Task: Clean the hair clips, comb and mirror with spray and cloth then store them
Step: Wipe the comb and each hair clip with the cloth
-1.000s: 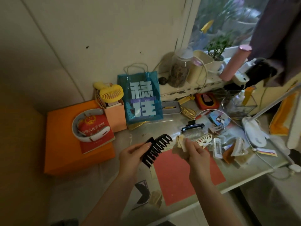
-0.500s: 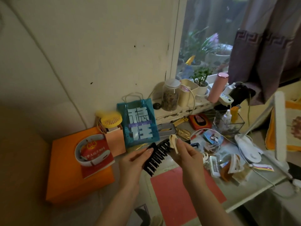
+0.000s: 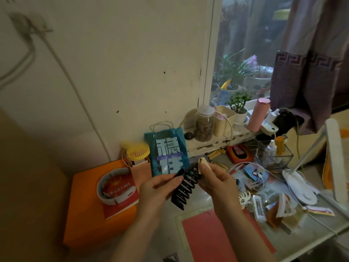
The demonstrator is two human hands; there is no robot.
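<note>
While left hand (image 3: 156, 188) grips black claw clip (image 3: 186, 186) by hinge end at frame centre, teeth face right hand (image 3: 215, 178), exposed for wiping. Right hand pinches small beige cloth (image 3: 203, 162) between thumb and fingers, touching clip's upper end; likely wiping step. Remaining hair clips (image 3: 264, 203) lie on desk (image 3: 306, 233) lower right; spray bottle (image 3: 271, 148) stands in glass box, right of centre.
</note>
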